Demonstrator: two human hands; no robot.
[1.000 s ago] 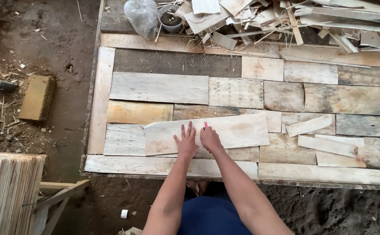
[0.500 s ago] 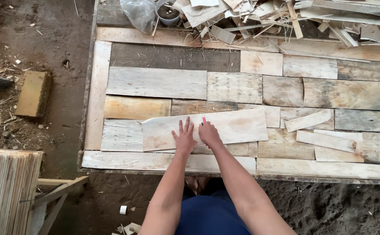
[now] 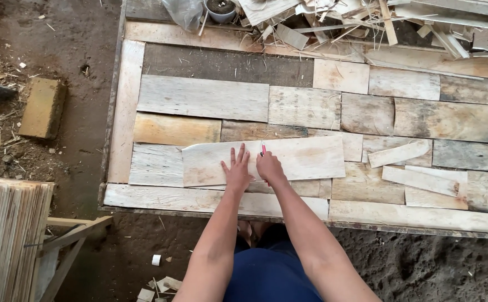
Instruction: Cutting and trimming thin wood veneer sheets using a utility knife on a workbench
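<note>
A long pale wooden plank with one rounded end (image 3: 288, 159) lies loose on top of a flat panel of weathered boards set edge to edge (image 3: 199, 98), near the panel's front edge and roughly midway along it, its rounded end pointing toward the left edge. The left hand (image 3: 237, 170) lies flat on this plank with fingers spread, palm down, grasping nothing. The right hand (image 3: 270, 168) sits just beside it, touching or nearly touching, curled around a thin red pencil-like marker (image 3: 263, 148) whose tip rests on the plank's surface; it looks like a pencil, though it is too small to be sure.

Beyond the plank, toward the right side of the panel, three short pale offcuts (image 3: 420, 176) lie loose on the boards, one tilted and two lying more level. Along the panel's far edge sits a heap of splintered wood scraps and strips (image 3: 367, 22), and at its far left part stand a crumpled clear plastic bag (image 3: 182, 11) and a small round pot filled with dark material (image 3: 220, 8).

Off the left edge, on bare dark soil, lies a tan rectangular brick (image 3: 43, 107). Near the front left corner, lower down, stands a stack of thin pale wood sheets seen edge-on (image 3: 9, 229).
</note>
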